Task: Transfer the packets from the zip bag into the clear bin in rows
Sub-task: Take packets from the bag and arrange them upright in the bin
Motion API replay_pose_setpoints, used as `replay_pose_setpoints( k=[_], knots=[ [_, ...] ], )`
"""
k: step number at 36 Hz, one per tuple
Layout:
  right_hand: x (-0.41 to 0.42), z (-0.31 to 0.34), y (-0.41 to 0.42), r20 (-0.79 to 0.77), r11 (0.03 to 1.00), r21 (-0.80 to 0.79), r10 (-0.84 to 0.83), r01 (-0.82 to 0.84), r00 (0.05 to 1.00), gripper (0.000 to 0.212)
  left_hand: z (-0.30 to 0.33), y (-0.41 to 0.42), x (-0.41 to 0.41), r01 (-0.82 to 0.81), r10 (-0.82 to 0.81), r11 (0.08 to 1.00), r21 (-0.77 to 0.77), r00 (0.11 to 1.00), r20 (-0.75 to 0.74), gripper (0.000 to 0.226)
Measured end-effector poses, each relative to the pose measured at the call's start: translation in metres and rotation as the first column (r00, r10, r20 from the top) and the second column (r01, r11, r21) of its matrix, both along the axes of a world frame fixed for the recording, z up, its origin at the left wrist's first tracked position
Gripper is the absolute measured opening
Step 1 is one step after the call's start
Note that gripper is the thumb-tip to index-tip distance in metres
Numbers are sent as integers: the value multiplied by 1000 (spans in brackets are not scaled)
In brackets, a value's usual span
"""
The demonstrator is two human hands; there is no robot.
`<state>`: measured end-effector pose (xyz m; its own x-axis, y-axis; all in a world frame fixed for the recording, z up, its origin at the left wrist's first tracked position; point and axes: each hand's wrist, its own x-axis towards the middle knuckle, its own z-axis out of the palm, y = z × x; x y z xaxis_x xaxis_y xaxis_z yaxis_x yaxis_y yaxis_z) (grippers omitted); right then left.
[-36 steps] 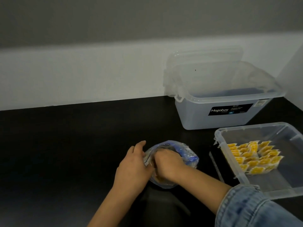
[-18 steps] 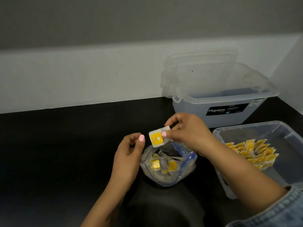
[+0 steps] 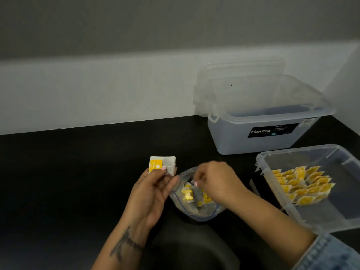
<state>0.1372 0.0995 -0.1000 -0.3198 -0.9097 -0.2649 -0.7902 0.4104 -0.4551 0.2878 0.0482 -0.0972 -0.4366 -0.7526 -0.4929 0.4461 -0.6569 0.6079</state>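
Fingers of the left hand (image 3: 152,193) pinch a white-and-yellow paper packet (image 3: 162,165) upright; the right hand (image 3: 216,182) pinches another inside the clear blue-edged zip bag (image 3: 202,216) mid-counter; the clear plastic bin (image 3: 272,184) holding yellow packet rows (image 3: 303,185) sits at the black counter's (image 3: 68,191) right edge.

Left hand (image 3: 153,189) raised palm-up, fingertips pinching a small white-and-yellow paper packet (image 3: 162,165), tattooed forearm bare, right hand (image 3: 215,180) curled downward, fingertips pinching inside the clear plastic zip bag (image 3: 196,205), denim sleeve at the elbow

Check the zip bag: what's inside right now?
The zip bag holds several yellow-and-grey packets, loosely piled. The right hand reaches into its mouth and covers part of the contents, so no count.
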Motion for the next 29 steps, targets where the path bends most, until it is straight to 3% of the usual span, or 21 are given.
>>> replay_pose_setpoints(
  k=[2, 4, 8, 13, 15, 18, 23, 25, 27, 29],
  knots=[
    [3, -12, -16, -123, 947, 315, 106, -63, 987, 26, 1, 0, 2, -19, 19, 999, 31, 1000, -10, 17],
    [10, -19, -30, -136, 814, 577, 167, -59, 977, 43, 1, 0, 3, -20, 20, 999, 34, 1000, -7, 17],
    [16, -36, -27, -267, 863, 486, 295, -136, 917, 49, 0, 0, 6, -20, 20, 999, 28, 1000, 3, 14],
    [15, -39, -22, -265, 919, 373, 237, -128, 935, 56, 0, 1, 9, -23, 23, 1000, 1, 999, 34, 10],
    [14, -37, -28, -234, 894, 436, 224, -104, 946, 59, 0, 1, 10, -22, 22, 1000, -2, 999, 44, 10],
    [13, -26, -43, -113, 777, 627, 164, -58, 980, 65, 0, 1, 10, -15, 15, 1000, 8, 999, 42, 11],
    [13, -22, -46, -103, 762, 644, 162, -58, 981, 66, 1, 3, 7, 3, -3, 1000, -6, 999, 40, 11],
    [14, -16, -36, -170, 809, 581, 229, -90, 958, 54, 1, 3, 6, -1, 2, 1000, -28, 999, 46, 12],
    [13, -5, -20, -272, 909, 402, 234, -111, 934, 34, 1, 2, 6, -6, 9, 998, -58, 998, 56, 14],
    [8, 13, -3, -283, 954, 274, 198, -118, 939, 30, 0, 2, 6, -15, 22, 996, -93, 997, 71, 17]
  ],
)
